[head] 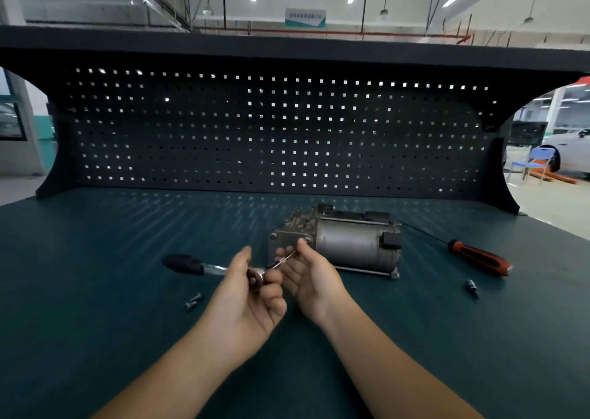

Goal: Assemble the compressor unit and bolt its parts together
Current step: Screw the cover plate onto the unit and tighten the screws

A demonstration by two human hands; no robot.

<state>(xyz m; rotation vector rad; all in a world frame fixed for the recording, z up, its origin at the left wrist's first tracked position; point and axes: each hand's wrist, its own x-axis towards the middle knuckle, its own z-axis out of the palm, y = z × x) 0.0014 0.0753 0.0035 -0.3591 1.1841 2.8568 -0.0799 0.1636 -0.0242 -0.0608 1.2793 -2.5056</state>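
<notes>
Bench view, left to right. The ratchet [204,267] is held just above the mat [95,275], its black handle pointing left. It is rigid steel; the grip looks rubbery and the bare shank slicker, so torque is best applied at the handle.

Two loose bolts [193,301] lie on the mat just left of the left wrist. They are small, hard and likely to roll, so they should be pinched by the head. No tray, box or other container is in view; all hardware rests directly on the mat.

The left hand [245,303] has its fingers curled round the ratchet head. A slender bit [285,258] projects from that head up and to the right. The right hand [311,278] pinches its far end between thumb and fingertip, the remaining fingers loosely spread. Judged step: seating the bit in the drive.

The compressor [348,243] lies on its side on the mat just behind the right hand, touched by neither hand. It is a cast housing plus a metal motor can, probably heavy and stiff, and the smooth can may turn under torque. It should be braced at the square end plate or the ribbed housing.

At the right, well apart, lie a screwdriver [479,257] and, nearer the viewer, a small socket [472,287].
</notes>
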